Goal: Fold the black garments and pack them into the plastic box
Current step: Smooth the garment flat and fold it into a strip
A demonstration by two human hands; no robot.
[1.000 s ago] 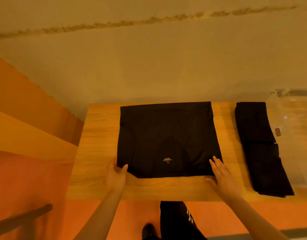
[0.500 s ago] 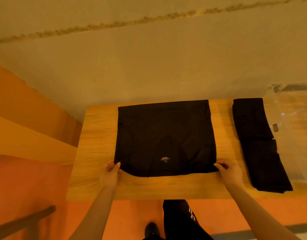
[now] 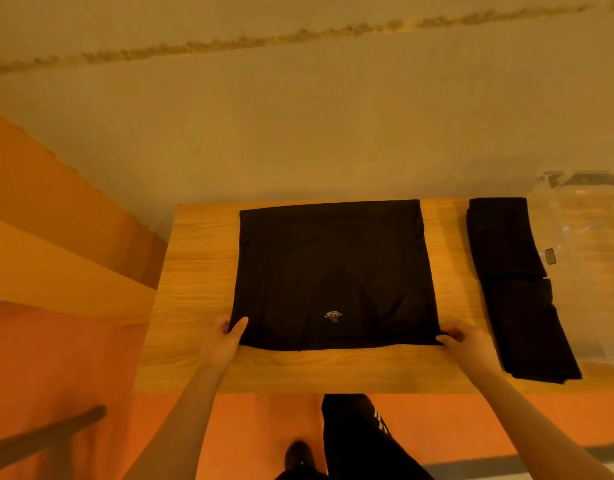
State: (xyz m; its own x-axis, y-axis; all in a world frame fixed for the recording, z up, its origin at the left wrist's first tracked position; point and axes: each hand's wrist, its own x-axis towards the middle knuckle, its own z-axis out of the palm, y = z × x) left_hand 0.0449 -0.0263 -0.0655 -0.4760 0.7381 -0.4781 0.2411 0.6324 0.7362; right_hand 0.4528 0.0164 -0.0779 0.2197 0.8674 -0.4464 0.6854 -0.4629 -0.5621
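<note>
A black garment (image 3: 333, 268) lies spread flat in the middle of the wooden table (image 3: 201, 271), a small pale label near its front edge. My left hand (image 3: 222, 339) pinches its near left corner, thumb on top of the cloth. My right hand (image 3: 466, 342) pinches the near right corner. A second black garment (image 3: 516, 289), folded into a long strip, lies to the right. The clear plastic box (image 3: 589, 244) stands at the far right, partly cut off by the frame edge.
A plain wall rises right behind the table's far edge. The orange floor shows left of and below the table. My dark trouser leg (image 3: 357, 441) stands at the front edge. A dark bar (image 3: 45, 434) crosses the lower left corner.
Both hands went from lying open at the garment's front edge to pinching its near corners. The front hem is now pulled straighter.
</note>
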